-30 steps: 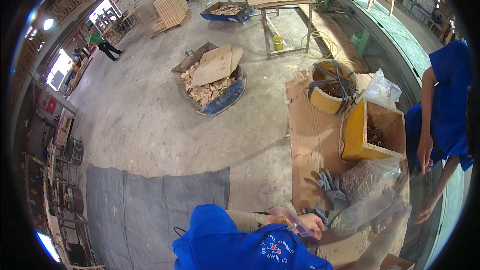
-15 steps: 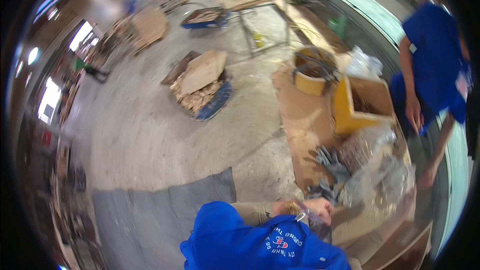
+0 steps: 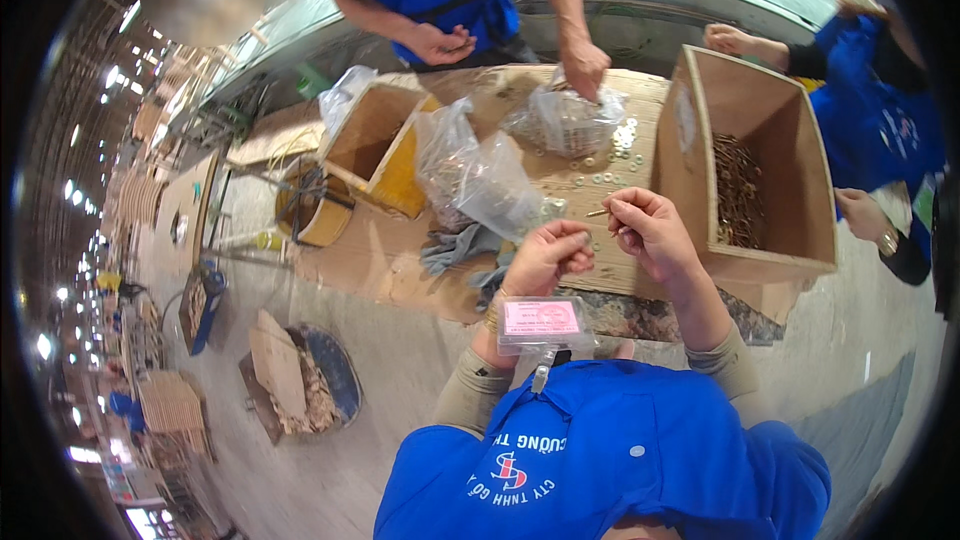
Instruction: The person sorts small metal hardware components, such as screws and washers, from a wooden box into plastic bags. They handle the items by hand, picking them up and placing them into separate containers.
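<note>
My right hand (image 3: 652,232) pinches a bolt (image 3: 597,213), a slim brass-coloured one, over the cardboard-covered table (image 3: 400,275). Just left of it, my left hand (image 3: 548,258) is closed with curled fingers; what it holds, if anything, is hidden. Flat ring washers (image 3: 605,179) lie scattered beyond both hands. A clear plastic bag (image 3: 497,180) slumps beside my left hand, with small shiny pieces at its mouth. Grey gloves (image 3: 460,247) rest to the left. On the right stands a wooden box (image 3: 770,250) with many bolts (image 3: 737,190) inside.
Across the table a person's hand (image 3: 584,68) reaches onto another filled plastic bag (image 3: 565,122). A second person's hand (image 3: 868,220) is right of the box. A yellow-sided wooden bin (image 3: 400,185) and a round yellow tub (image 3: 318,215) stand left. A wheelbarrow of wood scraps (image 3: 330,380) sits behind.
My view has swung right to face the table. Both my hands now show over it, the right with a bolt. The box of bolts and a second person have come into view.
</note>
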`<state>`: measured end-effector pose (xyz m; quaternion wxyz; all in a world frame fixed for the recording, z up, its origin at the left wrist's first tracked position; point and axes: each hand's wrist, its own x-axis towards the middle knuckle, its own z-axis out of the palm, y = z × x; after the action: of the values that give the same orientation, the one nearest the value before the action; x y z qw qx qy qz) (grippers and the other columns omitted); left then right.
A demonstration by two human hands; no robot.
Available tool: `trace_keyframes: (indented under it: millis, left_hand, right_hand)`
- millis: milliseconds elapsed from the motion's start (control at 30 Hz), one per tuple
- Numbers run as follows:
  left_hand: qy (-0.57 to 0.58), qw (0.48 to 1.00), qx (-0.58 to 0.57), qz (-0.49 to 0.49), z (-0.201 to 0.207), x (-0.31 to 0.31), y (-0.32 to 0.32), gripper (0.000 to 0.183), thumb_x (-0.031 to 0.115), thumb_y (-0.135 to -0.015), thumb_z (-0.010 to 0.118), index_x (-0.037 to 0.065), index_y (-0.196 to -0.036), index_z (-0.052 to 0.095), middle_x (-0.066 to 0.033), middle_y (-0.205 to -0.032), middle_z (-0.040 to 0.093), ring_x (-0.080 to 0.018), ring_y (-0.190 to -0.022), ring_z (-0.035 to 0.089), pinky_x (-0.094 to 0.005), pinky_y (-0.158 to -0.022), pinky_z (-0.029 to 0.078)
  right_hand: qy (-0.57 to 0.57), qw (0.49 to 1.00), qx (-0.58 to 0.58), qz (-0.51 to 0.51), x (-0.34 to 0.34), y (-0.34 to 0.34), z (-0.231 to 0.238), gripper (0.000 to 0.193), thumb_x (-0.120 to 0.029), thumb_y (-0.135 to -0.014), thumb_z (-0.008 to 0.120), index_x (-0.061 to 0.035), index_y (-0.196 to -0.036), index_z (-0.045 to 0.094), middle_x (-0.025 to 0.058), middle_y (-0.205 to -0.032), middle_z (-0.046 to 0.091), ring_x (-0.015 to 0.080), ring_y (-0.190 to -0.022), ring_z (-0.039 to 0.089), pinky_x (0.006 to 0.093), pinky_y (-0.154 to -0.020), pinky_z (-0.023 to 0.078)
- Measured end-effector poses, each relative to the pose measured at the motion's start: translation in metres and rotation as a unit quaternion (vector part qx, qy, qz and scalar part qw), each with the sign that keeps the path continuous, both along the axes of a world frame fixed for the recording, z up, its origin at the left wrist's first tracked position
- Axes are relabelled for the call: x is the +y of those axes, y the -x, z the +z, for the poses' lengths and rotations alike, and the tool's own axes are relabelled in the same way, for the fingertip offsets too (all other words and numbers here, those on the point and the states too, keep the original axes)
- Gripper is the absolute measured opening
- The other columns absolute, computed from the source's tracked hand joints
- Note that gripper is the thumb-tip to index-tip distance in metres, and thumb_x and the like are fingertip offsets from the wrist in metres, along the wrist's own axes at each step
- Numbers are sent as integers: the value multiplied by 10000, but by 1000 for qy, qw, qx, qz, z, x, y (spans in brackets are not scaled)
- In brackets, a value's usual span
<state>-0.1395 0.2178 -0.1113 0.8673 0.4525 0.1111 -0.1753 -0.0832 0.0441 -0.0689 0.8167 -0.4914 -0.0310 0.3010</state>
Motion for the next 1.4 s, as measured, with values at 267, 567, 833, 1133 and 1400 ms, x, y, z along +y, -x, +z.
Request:
trace_keyframes:
  millis: [267, 567, 833, 1133, 1400]
  left_hand:
    - [-54, 984, -135, -100, 78, -57, -56, 230, 33, -831, 492, -52, -1044, 492, -136, -830, 593, -183, -689, 625, -241, -627, 529]
    - [-113, 959, -177, -192, 104, -135, -94, 204, 23, -812, 504, -67, -995, 512, -147, -786, 604, -197, -665, 625, -265, -620, 537]
    - [-118, 952, -139, -247, 95, -179, -115, 171, -3, -797, 493, -48, -956, 537, -142, -779, 607, -198, -645, 622, -278, -624, 540]
    - [-113, 948, -119, -271, 85, -205, -123, 143, -30, -793, 479, -57, -916, 548, -143, -778, 610, -193, -663, 621, -261, -611, 540]
    - [-93, 951, -118, -271, 88, -210, -126, 148, -16, -796, 493, -52, -931, 543, -150, -800, 608, -195, -695, 620, -257, -643, 533]
  right_hand:
    - [208, 928, -286, -116, -83, -10, 69, 107, -116, -805, 566, -11, -827, 577, -10, -639, 540, 32, -549, 483, 168, -466, 366]
    - [399, 775, -475, -122, -136, -27, 97, 113, -57, -703, 595, 37, -765, 586, 175, -646, 576, 283, -578, 567, 311, -545, 438]
    - [424, 758, -484, -104, -176, -35, 83, 167, -73, -715, 618, 33, -844, 619, 181, -691, 604, 205, -605, 606, 278, -557, 443]
    - [364, 831, -416, -68, -206, -34, 66, 177, -109, -793, 566, 50, -867, 591, 86, -634, 585, 88, -552, 532, 236, -516, 421]
    - [290, 885, -349, -101, -208, -39, 49, 150, -140, -801, 572, -3, -852, 536, 6, -620, 531, 45, -550, 499, 185, -471, 382]
